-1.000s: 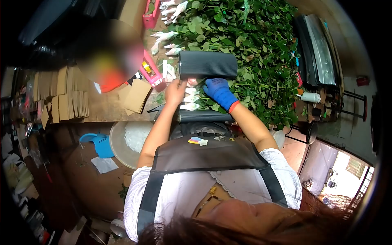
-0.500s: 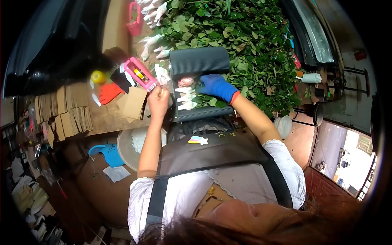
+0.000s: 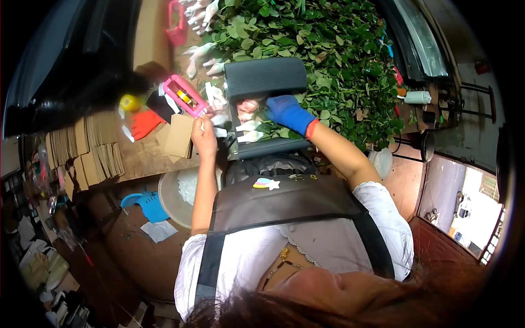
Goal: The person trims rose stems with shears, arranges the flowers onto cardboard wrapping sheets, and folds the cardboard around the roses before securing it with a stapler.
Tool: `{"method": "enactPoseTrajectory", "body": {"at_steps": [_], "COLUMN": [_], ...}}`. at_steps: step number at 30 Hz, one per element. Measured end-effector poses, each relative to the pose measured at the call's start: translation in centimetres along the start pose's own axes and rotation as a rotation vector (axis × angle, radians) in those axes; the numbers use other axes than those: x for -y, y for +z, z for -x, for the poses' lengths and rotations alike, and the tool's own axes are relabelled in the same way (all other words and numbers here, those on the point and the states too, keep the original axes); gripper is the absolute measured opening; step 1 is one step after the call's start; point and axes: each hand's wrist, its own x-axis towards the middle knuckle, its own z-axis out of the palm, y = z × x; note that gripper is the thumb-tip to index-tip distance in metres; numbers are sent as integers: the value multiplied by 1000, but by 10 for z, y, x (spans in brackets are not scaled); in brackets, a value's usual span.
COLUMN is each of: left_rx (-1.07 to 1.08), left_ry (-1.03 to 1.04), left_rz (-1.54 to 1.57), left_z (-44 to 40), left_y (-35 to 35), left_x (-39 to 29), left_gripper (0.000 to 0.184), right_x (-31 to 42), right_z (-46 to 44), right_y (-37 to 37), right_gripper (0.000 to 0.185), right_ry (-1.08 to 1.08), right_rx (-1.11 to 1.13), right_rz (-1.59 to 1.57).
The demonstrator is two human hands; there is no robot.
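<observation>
My bare left hand (image 3: 204,136) is closed in a pinch just below the pink tape dispenser (image 3: 186,97), which holds a yellow roll. What its fingers hold, if anything, is too small to make out. Beside it lie white netting sleeves (image 3: 220,119). My right hand (image 3: 292,114), in a blue glove, is closed around rose stems just behind the blooms, its fingertips partly hidden. Two pink rose heads (image 3: 247,106) show bare in the black ribbed holder (image 3: 266,76); white-sleeved rose heads (image 3: 250,131) lie below them.
Leafy rose stems (image 3: 333,60) cover the right of the table, with more sleeved heads (image 3: 201,50) at the left edge. Cardboard pieces (image 3: 178,135), an orange-red cloth item (image 3: 144,124) and a yellow tape roll (image 3: 129,102) lie left. Below stands a round tub (image 3: 170,199).
My left hand has moved left and slightly down. A second pink rose head now shows bare where a white-sleeved one was. My right hand has shifted slightly left and up.
</observation>
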Motion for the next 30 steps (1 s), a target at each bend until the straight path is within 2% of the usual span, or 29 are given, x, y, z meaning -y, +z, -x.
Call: {"method": "enactPoseTrajectory", "body": {"at_steps": [1,3,5,6,7,10,13,15,16,17,19,20,21,23,26,29,30], "left_rx": [163,436,499,620,737,715,348,308,269,265,508,548,557,618,861,842,780], "left_ry": [-130,-203,-57,-148,-238,-244,-89,-373,-227,-125,-129,-215,-193,-123,-113,-289,-247], "left_rz": [-82,-347,-504,-519,-525,-441,-251,-100,38,-75,-339,-453,-458,-500,-536,-273,-246], "left_z": [3,4,14,15,16,21,28,6,8,10,18,21,24,30,26,27,32], "left_y": [-11,-19,-1,6,13,17,6,-31,-31,-33,-58,-53,-43,-21,-3,2,3], "left_x": [-16,-11,-9,-12,-15,-14,9,0,-29,-38,12,-4,-19,-32,-7,6,-7], "left_gripper": [29,33,42,43,44,39,33,28,28,26,24,25,33,36,38,37,32], "right_x": [-2,1,14,19,22,24,23,21,21,21,27,39,42,45,52,58,60], "right_z": [7,14,14,11,10,9,6,13,18,25,43,47,45,41,26,18,16], "right_y": [-9,-20,-21,-14,-9,8,13,-5,-18,-29,-51,-72,-74,-73,-51,-40,-31], "right_gripper": [46,53,57,43,39,21,24,29,32,34,39,38,36,34,30,26,26], "right_ry": [-29,-59,-49,-58,-39,-14,22,-18,-43,-37,-43,37,-28,-151,-243,-239,-229], "right_rx": [4,64,157,124,106,-9,-8,57,90,38,-58,6,78,223,393,438,435], "right_rz": [-56,-60,29,118,172,265,307,203,153,122,60,17,1,-33,186,281,306]}}
